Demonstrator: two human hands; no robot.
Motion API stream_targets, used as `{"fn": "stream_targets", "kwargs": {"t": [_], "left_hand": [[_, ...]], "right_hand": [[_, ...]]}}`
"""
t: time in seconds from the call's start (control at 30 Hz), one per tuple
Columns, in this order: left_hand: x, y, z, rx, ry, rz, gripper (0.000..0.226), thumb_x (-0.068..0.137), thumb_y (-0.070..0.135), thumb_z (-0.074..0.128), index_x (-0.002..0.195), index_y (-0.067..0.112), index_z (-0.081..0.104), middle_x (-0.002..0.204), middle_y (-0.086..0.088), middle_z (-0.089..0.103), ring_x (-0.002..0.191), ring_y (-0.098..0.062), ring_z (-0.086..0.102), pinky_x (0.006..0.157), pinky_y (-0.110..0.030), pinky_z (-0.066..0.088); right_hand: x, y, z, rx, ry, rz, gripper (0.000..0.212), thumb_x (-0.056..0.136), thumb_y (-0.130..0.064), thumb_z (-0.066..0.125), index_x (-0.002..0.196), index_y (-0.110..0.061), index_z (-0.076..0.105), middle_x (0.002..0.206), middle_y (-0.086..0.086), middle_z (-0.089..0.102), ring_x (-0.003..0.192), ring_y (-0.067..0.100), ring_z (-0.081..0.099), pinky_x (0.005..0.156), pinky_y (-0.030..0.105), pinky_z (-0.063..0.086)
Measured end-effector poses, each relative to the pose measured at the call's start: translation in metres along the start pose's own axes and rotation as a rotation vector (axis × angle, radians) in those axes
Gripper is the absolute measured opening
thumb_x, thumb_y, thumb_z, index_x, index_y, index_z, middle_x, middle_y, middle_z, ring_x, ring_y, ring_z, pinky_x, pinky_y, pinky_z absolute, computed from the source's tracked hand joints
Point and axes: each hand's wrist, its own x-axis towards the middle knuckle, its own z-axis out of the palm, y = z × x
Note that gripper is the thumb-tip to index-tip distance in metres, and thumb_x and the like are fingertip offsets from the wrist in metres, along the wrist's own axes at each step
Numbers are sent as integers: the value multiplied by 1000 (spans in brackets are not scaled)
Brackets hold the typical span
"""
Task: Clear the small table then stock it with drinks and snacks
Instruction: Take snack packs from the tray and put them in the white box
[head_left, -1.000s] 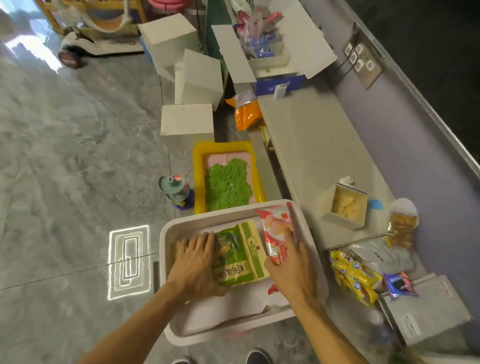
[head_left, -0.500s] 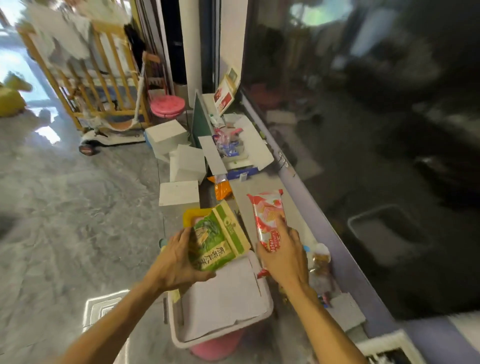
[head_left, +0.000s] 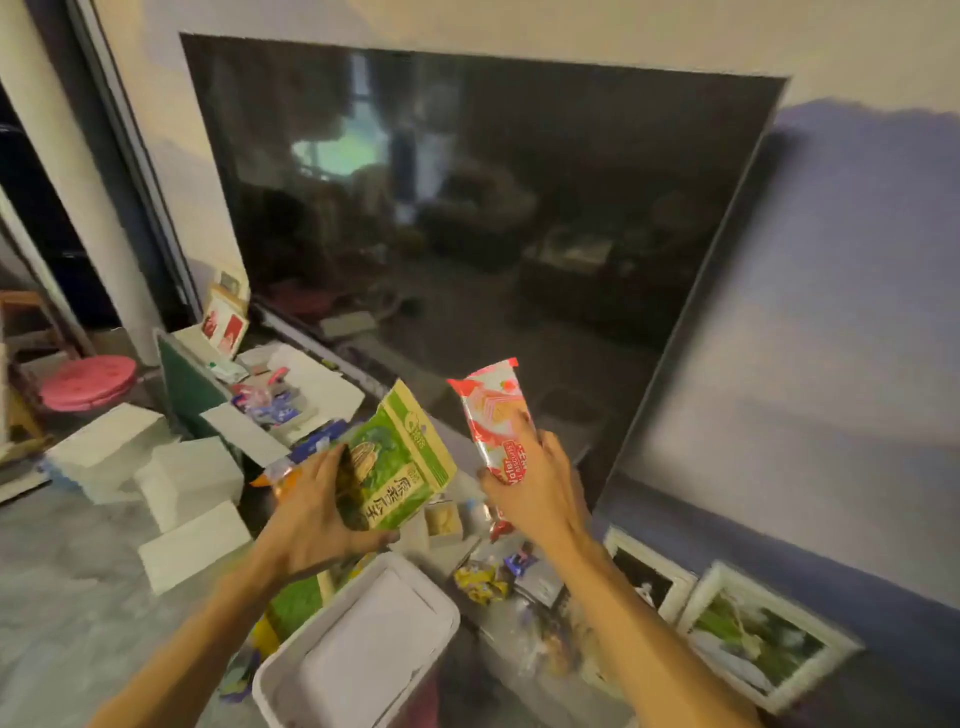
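Above the white bin (head_left: 332, 670), both snack packs are being held up in the air, so the stocking is seemingly only beginning; no small tabletop is showing. The left hand (head_left: 311, 512) is clamping the green bag (head_left: 400, 462); the right hand (head_left: 535, 486) is wrapping round the red wafer pack (head_left: 496, 415).

Both snack packs (head_left: 400, 462) lifted out of tray (head_left: 363, 649), view tilted up.

Green snack bag (head_left: 400, 462) and red wafer pack (head_left: 498, 421): glossy printed plastic film. TV screen (head_left: 467, 208) dark, glossy, reflective. White tub (head_left: 358, 649) smooth matt plastic.
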Motion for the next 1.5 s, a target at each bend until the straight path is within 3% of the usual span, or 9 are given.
{"fn": "stream_targets", "kwargs": {"t": [0.1,0.37,0.6,0.77,0.93,1.03,1.13,1.33,1.5], "left_hand": [[12,57,19,-29,-78,131,146,50,88,80,164,19,19,160,-2,39,138,-19,46,115,-36,40],[-1,248,130,-89,-297,507,152,43,93,79,162,18,24,156,3,41,139,-18,48,117,-40,44],[-101,443,242,-129,-480,809,145,48,83,86,161,14,27,153,-1,46,137,-20,49,115,-32,39],[-190,557,312,-159,-590,960,140,52,83,85,161,21,25,152,2,46,133,-16,49,110,-33,46],[-262,642,368,-161,-703,1047,146,48,93,77,162,23,19,153,8,42,127,-6,45,110,-31,45],[-291,684,402,-128,-766,1057,152,41,100,71,162,26,16,155,8,40,132,-10,47,113,-38,47],[-311,723,438,-98,-822,1068,154,36,100,70,162,30,16,152,10,41,130,-10,48,111,-39,49],[-338,803,522,-126,-931,1115,140,39,96,76,155,37,25,138,14,46,119,-10,55,102,-36,55],[-351,870,609,-164,-1008,1029,132,40,97,76,149,37,33,133,14,54,117,-11,60,100,-42,58]], "right_hand": [[-34,39,-49,-36,88,110,91,88,-54,77,162,-36,28,124,4,56,104,24,65,71,25,46],[-178,158,-202,-216,325,410,89,89,-56,72,162,-36,26,126,5,59,106,27,66,78,37,61],[-359,254,-335,-310,506,714,93,89,-62,74,163,-38,24,141,5,55,115,27,67,84,35,61],[-473,306,-416,-367,539,881,91,93,-64,69,165,-37,21,145,5,53,128,29,61,100,42,55],[-559,354,-468,-360,546,1027,100,92,-74,64,167,-38,10,163,6,39,146,32,45,113,47,46],[-598,380,-491,-354,539,1107,102,92,-76,61,169,-36,7,171,9,28,152,34,38,115,50,45],[-630,409,-508,-335,580,1147,105,85,-83,53,168,-35,9,165,11,36,145,36,44,110,52,51],[-681,491,-538,-298,584,1298,102,91,-75,62,167,-40,4,163,8,35,139,34,50,108,49,50],[-700,573,-579,-261,540,1377,99,91,-79,57,167,-41,5,159,9,37,135,35,53,106,47,52]]}}
